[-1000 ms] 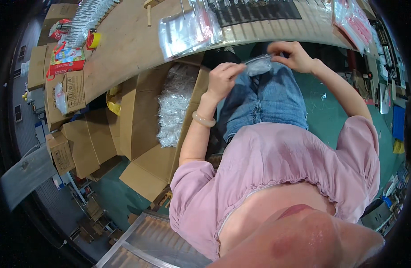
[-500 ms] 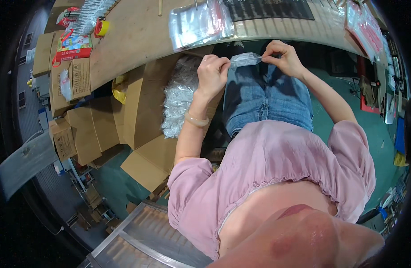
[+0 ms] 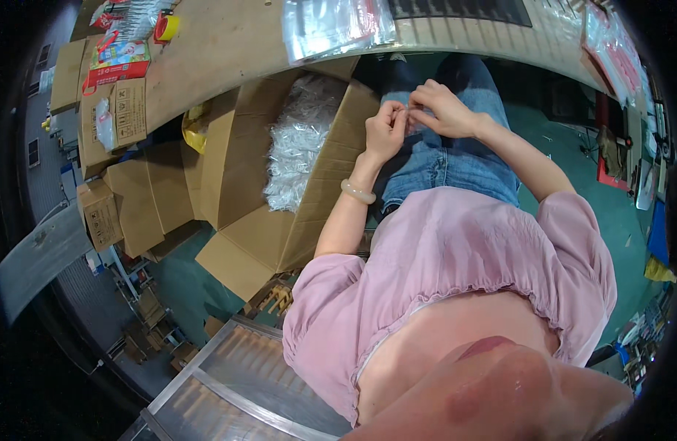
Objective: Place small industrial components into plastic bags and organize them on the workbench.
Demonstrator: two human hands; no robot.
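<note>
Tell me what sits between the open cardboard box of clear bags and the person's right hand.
In the head view, the left hand lies between the open cardboard box and the right hand; both hands pinch a small clear bag over the lap.

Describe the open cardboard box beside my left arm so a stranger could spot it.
Start at the wooden table, then drop below its edge. The big open cardboard box stands beside the left hand. Unlike the closed cartons nearby, it is heaped with clear plastic packets.

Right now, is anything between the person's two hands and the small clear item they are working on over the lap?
Nothing visible does. The left hand and right hand already meet on the small clear item, fingertips pinching it above the jeans. The open cardboard box sits off to the person's left.
</note>
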